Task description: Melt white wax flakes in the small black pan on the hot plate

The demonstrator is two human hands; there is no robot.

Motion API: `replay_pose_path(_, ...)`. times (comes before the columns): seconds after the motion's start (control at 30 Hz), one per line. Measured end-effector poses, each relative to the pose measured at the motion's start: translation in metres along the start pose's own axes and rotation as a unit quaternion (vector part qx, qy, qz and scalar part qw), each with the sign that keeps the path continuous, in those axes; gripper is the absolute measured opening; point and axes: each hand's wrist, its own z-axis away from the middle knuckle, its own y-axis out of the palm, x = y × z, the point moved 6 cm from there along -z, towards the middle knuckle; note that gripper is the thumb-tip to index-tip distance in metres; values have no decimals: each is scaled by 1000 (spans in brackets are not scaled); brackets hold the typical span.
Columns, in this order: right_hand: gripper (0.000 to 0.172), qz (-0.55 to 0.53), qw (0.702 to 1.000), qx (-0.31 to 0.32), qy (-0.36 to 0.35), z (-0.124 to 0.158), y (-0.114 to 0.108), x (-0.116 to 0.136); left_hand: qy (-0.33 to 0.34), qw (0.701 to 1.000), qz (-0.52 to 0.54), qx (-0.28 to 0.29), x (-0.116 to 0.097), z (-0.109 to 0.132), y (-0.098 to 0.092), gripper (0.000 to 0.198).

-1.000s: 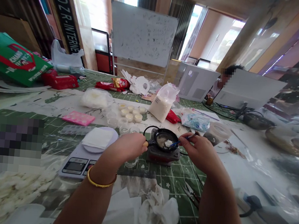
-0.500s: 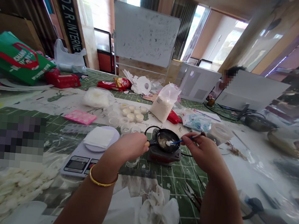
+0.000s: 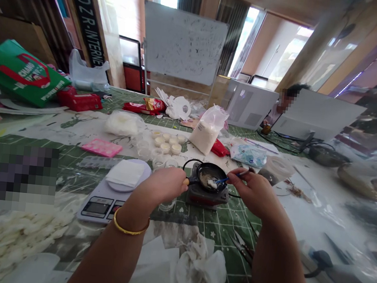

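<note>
A small black frying pan [image 3: 223, 171] sits on a compact hot plate [image 3: 204, 198]. My left hand [image 3: 167, 183] is wrapped round the pan's handle. My right hand [image 3: 252, 187] grips a thin blue stick [image 3: 223, 179], possibly a brush or stirrer, whose end reaches into the pan. White lumps [image 3: 211, 184] and some cloudy liquid lie in the pan at the stick's tip. Left of my left hand stands a digital kitchen scale [image 3: 94, 201] with folded white paper [image 3: 124, 173] on its round plate. Clear glass cups [image 3: 167, 205] are partly hidden behind my left hand.
Several small filled cups [image 3: 165, 148] stand beyond the pan, near a bag of white granules [image 3: 205, 132]. Crumpled tissue [image 3: 205, 267] and scissors [image 3: 241, 244] lie close to my forearms. White flakes [image 3: 23, 232] lie at left. Another person [image 3: 284, 101] is behind the monitors.
In the pan, the white lumps look a little lower and more spread around the stick's tip. My left hand stays on the handle; my right hand has barely moved.
</note>
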Motion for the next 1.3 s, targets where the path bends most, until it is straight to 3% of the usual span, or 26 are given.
replay_pose_path(0.13,31,-13,1000,-20,-5,3,-4,4,3,1000,1,0,-1,0,0,28)
replay_pose_path(0.3,33,0,1000,11,-6,3,1,4,-9,1000,6,5,0,0,-1,28)
replay_pose_path(0.43,32,-33,999,-39,3,3,-6,3,-3,1000,-1,4,0,0,0,27)
replay_pose_path(0.63,30,-28,999,15,-28,2,5,10,-5,1000,1,0,1,-1,1,28)
replay_pose_path(0.8,30,-43,999,-20,-21,2,3,12,-7,1000,1,5,0,0,1,27)
replay_pose_path(0.97,30,-36,999,10,-39,0,11,18,-10,1000,4,-4,0,0,0,26)
replay_pose_path(1.13,30,-33,999,-16,-31,-2,11,18,-3,1000,2,-2,-1,0,0,26)
replay_pose_path(1.3,28,24,1000,-1,-14,-5,13,11,-3,1000,4,-5,0,0,0,27)
